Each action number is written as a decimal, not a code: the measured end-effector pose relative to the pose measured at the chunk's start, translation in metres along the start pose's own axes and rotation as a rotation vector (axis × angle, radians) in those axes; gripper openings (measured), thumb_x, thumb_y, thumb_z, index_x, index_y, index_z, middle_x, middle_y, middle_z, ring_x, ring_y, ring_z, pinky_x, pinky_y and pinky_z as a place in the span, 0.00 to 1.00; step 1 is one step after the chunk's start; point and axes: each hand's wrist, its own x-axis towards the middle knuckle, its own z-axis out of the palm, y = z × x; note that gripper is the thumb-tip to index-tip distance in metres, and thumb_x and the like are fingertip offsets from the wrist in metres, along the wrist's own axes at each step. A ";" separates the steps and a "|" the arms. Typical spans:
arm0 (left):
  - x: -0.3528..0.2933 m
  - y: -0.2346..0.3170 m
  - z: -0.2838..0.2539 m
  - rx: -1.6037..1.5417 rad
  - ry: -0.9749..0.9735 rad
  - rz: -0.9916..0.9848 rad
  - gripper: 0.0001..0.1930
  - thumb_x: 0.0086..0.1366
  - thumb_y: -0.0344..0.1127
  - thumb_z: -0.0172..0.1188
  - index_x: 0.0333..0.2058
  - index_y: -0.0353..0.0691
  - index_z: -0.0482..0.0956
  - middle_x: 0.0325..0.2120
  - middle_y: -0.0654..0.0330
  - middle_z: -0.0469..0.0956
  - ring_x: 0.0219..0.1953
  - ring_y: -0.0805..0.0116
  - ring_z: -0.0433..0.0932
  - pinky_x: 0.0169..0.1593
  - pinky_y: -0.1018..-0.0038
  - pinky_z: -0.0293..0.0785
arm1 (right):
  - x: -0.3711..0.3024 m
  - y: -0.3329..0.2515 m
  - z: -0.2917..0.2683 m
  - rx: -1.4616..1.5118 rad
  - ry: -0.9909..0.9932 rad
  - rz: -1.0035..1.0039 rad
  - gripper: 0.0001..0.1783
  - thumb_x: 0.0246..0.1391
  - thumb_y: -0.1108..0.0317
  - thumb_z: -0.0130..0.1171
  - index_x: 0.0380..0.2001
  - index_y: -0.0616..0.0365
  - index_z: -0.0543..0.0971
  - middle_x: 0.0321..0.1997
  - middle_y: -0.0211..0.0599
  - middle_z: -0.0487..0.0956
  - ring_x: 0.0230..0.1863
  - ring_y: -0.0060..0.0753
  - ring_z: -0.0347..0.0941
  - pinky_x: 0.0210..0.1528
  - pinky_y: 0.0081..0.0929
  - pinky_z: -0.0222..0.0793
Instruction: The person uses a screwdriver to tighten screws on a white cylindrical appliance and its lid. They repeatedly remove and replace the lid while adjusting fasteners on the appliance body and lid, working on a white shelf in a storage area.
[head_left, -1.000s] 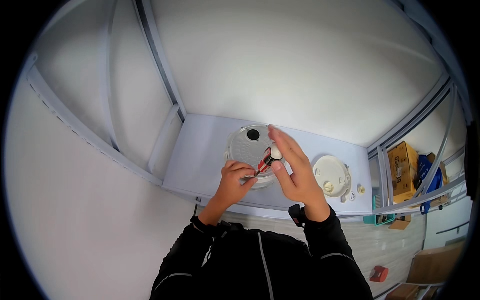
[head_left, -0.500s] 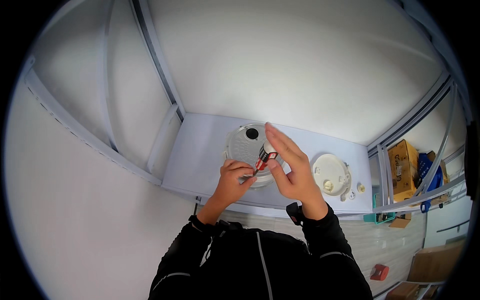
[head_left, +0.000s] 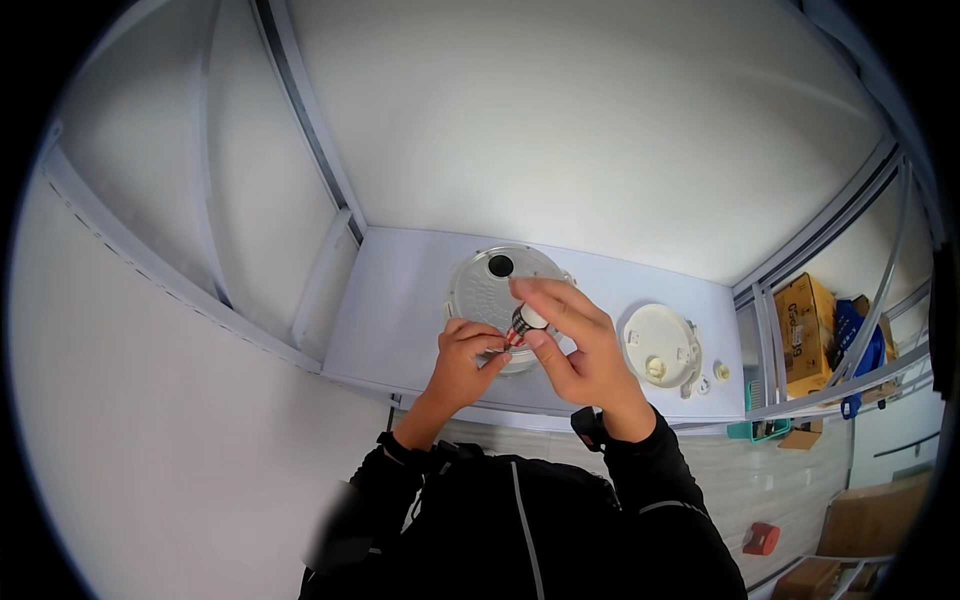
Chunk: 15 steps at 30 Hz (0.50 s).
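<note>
A screwdriver (head_left: 525,322) with a red and black handle and a pale rounded end is tilted over a round, clear-and-silver appliance part (head_left: 478,291). My right hand (head_left: 583,347) is curled over the handle's end, thumb and fingers on its sides. At the lower end, my left hand (head_left: 466,361) pinches around the thin shaft, its fingertips hiding the tip. The round part lies on the table under both hands, a dark round opening (head_left: 501,266) near its far edge. Whether the tip touches it cannot be told.
To the right on the white table (head_left: 390,300) lie a round white cover (head_left: 650,330) and a few small pale parts (head_left: 721,371). Metal frame posts and a wall enclose the table. A cardboard box (head_left: 803,325) and a teal basket (head_left: 765,432) stand farther right.
My right hand's fingers have bent down from a raised, stretched pose and closed around the screwdriver's end. The handle has dipped slightly nearer and to the left; my left hand stays put.
</note>
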 end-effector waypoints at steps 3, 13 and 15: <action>0.001 0.002 0.000 0.008 -0.011 -0.002 0.11 0.51 0.29 0.79 0.35 0.43 0.90 0.40 0.67 0.88 0.44 0.59 0.78 0.49 0.63 0.74 | -0.011 0.009 -0.008 -0.121 -0.056 0.008 0.30 0.48 0.67 0.81 0.56 0.60 0.86 0.51 0.45 0.80 0.47 0.39 0.79 0.50 0.35 0.76; -0.001 0.003 0.002 0.004 0.015 -0.014 0.11 0.51 0.29 0.78 0.35 0.44 0.90 0.39 0.67 0.87 0.44 0.59 0.77 0.50 0.64 0.72 | -0.009 0.004 0.006 -0.002 0.035 -0.026 0.29 0.49 0.69 0.79 0.57 0.54 0.86 0.44 0.38 0.78 0.39 0.38 0.77 0.38 0.29 0.76; -0.002 0.002 0.003 0.011 0.023 -0.007 0.11 0.51 0.29 0.78 0.34 0.45 0.90 0.39 0.67 0.87 0.44 0.60 0.77 0.50 0.63 0.71 | -0.015 0.008 -0.001 -0.105 -0.012 -0.028 0.30 0.51 0.70 0.77 0.59 0.55 0.85 0.47 0.39 0.79 0.41 0.39 0.78 0.40 0.30 0.77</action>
